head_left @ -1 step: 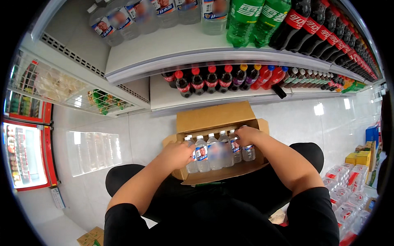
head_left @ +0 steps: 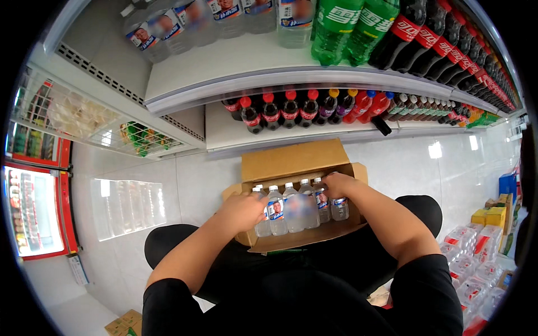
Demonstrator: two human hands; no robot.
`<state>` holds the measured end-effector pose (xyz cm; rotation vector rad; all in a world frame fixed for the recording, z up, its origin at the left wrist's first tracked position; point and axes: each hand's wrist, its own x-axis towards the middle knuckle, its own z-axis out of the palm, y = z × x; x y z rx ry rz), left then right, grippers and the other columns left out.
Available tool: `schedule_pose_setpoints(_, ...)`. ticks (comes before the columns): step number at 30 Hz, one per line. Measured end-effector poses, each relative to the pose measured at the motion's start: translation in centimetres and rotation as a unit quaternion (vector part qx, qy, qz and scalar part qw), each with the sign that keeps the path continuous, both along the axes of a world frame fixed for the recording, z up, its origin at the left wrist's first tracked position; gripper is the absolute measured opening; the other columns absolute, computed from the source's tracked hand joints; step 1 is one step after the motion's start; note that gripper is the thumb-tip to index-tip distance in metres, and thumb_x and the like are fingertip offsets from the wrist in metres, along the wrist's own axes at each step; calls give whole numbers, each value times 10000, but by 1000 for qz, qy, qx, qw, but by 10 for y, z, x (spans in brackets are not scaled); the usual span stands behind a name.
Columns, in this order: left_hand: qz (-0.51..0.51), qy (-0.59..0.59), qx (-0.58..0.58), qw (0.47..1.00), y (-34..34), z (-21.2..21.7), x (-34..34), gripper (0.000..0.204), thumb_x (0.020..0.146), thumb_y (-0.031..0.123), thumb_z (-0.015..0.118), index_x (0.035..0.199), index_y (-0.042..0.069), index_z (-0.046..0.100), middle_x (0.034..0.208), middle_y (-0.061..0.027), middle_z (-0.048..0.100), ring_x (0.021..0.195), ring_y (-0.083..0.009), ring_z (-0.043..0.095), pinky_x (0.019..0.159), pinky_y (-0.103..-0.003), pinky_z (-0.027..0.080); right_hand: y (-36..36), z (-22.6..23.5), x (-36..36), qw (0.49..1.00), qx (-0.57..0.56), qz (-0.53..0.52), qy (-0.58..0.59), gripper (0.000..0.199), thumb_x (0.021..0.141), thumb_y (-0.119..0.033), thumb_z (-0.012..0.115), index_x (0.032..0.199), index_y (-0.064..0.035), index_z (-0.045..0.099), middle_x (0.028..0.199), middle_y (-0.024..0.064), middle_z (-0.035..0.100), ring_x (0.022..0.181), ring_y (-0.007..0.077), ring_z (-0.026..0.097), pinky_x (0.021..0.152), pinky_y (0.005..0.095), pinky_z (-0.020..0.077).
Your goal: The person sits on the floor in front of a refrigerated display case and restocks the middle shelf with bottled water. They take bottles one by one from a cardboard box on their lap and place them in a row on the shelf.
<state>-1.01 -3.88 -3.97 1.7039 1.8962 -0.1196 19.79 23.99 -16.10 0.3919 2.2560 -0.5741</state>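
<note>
Inside the cardboard carton (head_left: 294,158), clear bottles (head_left: 276,210) are still touched by curled left hand (head_left: 243,211) and right hand (head_left: 338,185); grip cannot be told.

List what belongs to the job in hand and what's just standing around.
In the job:
clear, white-capped plastic bottles, at left hand and right hand
open brown cardboard box holding them

Standing around:
green plastic bottles, upper shelf
dark, red-capped plastic bottles, lower shelf
red-framed, glass-fronted cooler
</note>
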Motion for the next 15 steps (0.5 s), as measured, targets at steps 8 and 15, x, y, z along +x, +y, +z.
schedule_pose_setpoints(8,27,-7,-16,999,1,16,-3,377,937,307,668,1258,117,607,1159,-156,673,1072,-367,678,884,-501,546,-5,-71,34,995,100,-6,15,592,893,-404,651,1397,-105,569,1479,251,485,1399,463,418,1117,577,404)
schedule_pose_setpoints(15,36,21,-41,998,3,17,-5,348,961,343,641,1245,147,605,1173,-143,673,1112,-352,670,917,-514,514,-14,-63,6,982,163,-9,-90,587,979,-401,565,1485,-106,519,1634,185,336,1444,450,378,1122,523,421)
